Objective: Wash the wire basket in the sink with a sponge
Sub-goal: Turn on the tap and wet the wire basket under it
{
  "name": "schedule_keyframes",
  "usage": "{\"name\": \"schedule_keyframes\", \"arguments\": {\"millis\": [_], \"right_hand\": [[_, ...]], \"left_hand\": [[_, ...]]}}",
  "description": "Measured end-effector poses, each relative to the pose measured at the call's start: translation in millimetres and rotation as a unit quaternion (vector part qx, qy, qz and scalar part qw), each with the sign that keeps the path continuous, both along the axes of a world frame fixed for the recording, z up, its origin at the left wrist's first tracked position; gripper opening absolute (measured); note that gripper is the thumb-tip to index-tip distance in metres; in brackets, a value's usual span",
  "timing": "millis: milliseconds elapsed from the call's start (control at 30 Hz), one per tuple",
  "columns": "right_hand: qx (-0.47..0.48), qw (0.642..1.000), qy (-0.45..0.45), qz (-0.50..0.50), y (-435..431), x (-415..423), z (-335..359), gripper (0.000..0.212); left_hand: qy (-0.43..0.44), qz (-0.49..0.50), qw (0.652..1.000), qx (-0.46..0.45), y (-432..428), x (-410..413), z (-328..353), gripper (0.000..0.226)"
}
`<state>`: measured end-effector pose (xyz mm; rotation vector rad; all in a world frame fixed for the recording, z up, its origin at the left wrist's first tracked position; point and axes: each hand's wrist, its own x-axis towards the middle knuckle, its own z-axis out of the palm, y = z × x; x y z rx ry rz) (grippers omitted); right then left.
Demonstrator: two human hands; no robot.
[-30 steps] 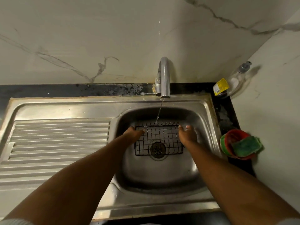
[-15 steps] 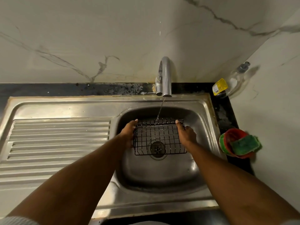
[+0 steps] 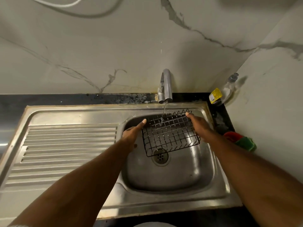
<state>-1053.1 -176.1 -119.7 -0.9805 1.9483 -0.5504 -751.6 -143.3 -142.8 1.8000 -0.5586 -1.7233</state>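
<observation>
Chrome tap (image 3: 167,82) against the marble wall (image 3: 114,46), clear yellow-labelled bottle (image 3: 227,92) in the corner, red bowl (image 3: 230,134) nearby.

Steel sink (image 3: 164,202) in black counter (image 3: 65,99), bottle (image 3: 227,90), red bowl (image 3: 232,135)

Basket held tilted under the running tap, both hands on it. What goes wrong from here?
1. The stream strikes the tilted wire basket and may splash past the sink rim.
2. The sponge sits beside the sink at right. Fetching it would leave the left hand or right hand alone on a wet basket, which could slip.
</observation>
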Motion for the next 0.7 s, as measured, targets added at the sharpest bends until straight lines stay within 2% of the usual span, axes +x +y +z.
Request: {"name": "schedule_keyframes", "arguments": {"millis": [67, 200, 300, 400, 500, 600, 700], "right_hand": [[0.014, 1.0, -0.016, 0.001, 1.1, -6.1, 2.3, 0.064], [0.0, 0.999, -0.042, -0.017, 4.3, -0.7, 6.0, 0.067], [-0.003, 1.0, 0.026, -0.007, -0.9, 12.6, 7.7, 0.069], [-0.011, 0.989, 0.15, -0.001, -6.5, 30.2, 3.2, 0.074], [-0.086, 0.952, 0.295, 0.017, 2.7, 60.4, 3.6, 0.077], [-0.112, 0.928, 0.345, 0.085, 11.3, 95.8, 4.5, 0.093], [-0.18, 0.896, 0.335, 0.228, 24.7, 136.7, 7.9, 0.085]], "left_hand": [[0.045, -0.034, 0.998, -0.001, -1.5, -1.8, 6.4, 0.094], [0.109, -0.031, 0.994, -0.006, -2.2, -6.8, 19.1, 0.059], [0.132, -0.044, 0.99, -0.035, -2.8, -7.1, 21.7, 0.036], [0.129, -0.061, 0.988, -0.064, -2.4, -10.7, 23.2, 0.037], [0.141, -0.05, 0.988, -0.049, -1.7, -17.4, 25.3, 0.032], [0.142, -0.03, 0.988, -0.048, -3.9, -23.3, 28.7, 0.026], [0.134, -0.012, 0.99, -0.042, -9.7, -21.6, 25.2, 0.046]]}}
